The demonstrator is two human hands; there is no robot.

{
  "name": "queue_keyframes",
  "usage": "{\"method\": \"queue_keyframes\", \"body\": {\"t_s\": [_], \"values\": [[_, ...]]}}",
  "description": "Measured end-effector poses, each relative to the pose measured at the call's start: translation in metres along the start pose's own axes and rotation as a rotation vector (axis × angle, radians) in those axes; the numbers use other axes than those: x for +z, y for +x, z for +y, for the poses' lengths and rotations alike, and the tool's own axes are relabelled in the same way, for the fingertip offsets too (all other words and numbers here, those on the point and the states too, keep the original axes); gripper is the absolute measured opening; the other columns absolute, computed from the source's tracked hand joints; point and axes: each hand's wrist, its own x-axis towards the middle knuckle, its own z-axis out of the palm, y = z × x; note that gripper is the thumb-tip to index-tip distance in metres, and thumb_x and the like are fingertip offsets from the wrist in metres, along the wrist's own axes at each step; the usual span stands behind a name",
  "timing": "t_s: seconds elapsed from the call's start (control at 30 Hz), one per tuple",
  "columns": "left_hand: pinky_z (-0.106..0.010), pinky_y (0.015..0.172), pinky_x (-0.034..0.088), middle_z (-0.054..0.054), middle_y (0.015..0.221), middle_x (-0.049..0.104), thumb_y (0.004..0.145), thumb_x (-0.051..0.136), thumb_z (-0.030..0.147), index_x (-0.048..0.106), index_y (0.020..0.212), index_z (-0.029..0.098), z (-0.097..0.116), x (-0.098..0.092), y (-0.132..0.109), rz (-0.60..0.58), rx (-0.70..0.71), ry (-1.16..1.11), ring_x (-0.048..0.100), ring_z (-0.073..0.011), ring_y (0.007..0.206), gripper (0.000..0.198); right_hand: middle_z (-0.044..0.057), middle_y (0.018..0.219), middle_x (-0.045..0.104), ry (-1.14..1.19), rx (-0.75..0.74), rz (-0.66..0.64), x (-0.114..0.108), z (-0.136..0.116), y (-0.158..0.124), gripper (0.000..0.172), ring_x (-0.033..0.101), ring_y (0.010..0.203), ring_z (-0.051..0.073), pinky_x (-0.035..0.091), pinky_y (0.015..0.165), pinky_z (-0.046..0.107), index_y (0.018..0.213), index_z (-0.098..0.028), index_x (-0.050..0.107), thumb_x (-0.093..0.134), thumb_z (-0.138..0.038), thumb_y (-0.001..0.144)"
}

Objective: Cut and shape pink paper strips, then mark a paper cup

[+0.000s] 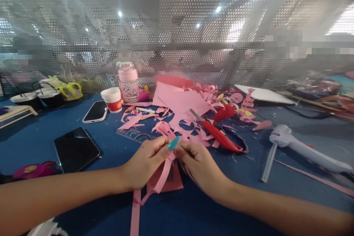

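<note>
My left hand (pixel 148 160) and my right hand (pixel 200 164) meet over the near middle of the table, fingers pinched together on a pink paper strip (pixel 165 177). The strip curls down below my fingers and trails toward the near edge. Its upper part, partly covered by my fingertips, rises in folded pink loops (pixel 163 128). Under my hands lies a pink paper piece (pixel 177 183) with dark marks, partly hidden. Just beyond are pink paper cut-outs (pixel 181 121) and a clear stencil ruler (pixel 131 135). A red-handled tool with a metal blade (pixel 221 136) rests beyond my right hand.
To the left lie a black tablet-like device (pixel 77 149), a phone (pixel 96 111), stacked paper cups (pixel 113 99) and a pink-topped bottle (pixel 128 83). A white glue gun (pixel 301 147) with a clear stick lies right. Perforated metal mesh (pixel 177 25) stands behind the table.
</note>
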Motion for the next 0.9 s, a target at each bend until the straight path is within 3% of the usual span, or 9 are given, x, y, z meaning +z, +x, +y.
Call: {"method": "queue_keyframes", "body": {"t_s": [0.2,0.9], "values": [[-0.024,0.066,0.04,0.0,0.074,0.056,0.088,0.041,0.04,0.055,0.083,0.015,-0.0022,0.0063,0.0008,-0.035,-0.017,-0.083,0.049,-0.0123,0.068,0.029,-0.01,0.036,0.035,0.07,0.084,-0.006,0.0011,-0.0024,-0.0016,0.032,0.029,0.027,0.004,0.023,0.027,0.014,0.064,-0.02,0.044,0.044,-0.046,0.082],[-0.023,0.055,0.032,0.003,0.062,0.05,0.09,0.033,0.041,0.051,0.07,0.015,-0.0031,0.0062,-0.0007,0.078,-0.048,0.156,0.04,-0.0101,0.057,0.037,-0.009,0.041,0.039,0.032,0.056,0.002,-0.0001,-0.0017,-0.0031,0.037,0.035,0.03,0.004,0.031,0.03,0.014,0.062,-0.019,0.041,0.04,-0.049,0.084]]}}
